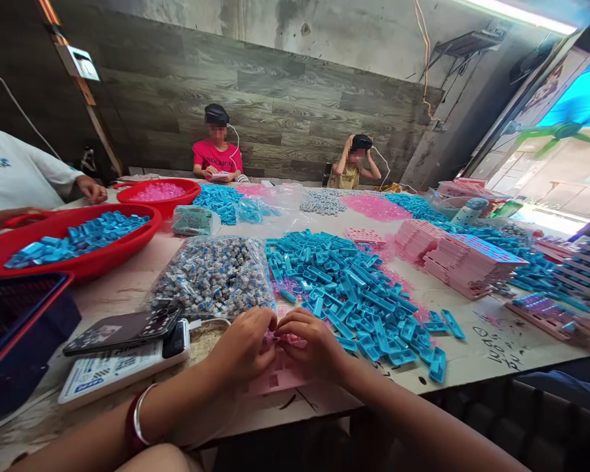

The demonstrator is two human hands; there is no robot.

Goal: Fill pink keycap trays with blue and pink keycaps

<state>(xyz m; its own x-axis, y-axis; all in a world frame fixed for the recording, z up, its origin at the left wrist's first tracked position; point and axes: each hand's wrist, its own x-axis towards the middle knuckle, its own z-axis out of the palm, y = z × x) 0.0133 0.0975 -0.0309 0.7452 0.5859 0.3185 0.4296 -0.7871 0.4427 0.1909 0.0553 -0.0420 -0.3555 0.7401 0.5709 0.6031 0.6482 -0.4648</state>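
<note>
My left hand (248, 344) is closed, with small shiny pink pieces (269, 335) showing at its fingertips. Close beside it, my right hand (312, 341) bends its fingers down in a pinch; what lies between them is hidden. Both hands are over a pink plastic plate with square openings (275, 381), which lies at the table's near edge and is partly covered by them. Just beyond the hands spreads a heap of blue plastic trough-shaped pieces (354, 288), with pink bits around it. A clear bag of small white-and-blue parts (216, 272) lies to the left of that heap.
A phone (122, 331) rests on a white power bank (122, 370) at left, near a dark blue basket (24, 341). Red basins (150, 229) stand behind. Stacked pink plates (472, 265) are at right. Co-workers sit around the table, including a person in a pink shirt (219, 157).
</note>
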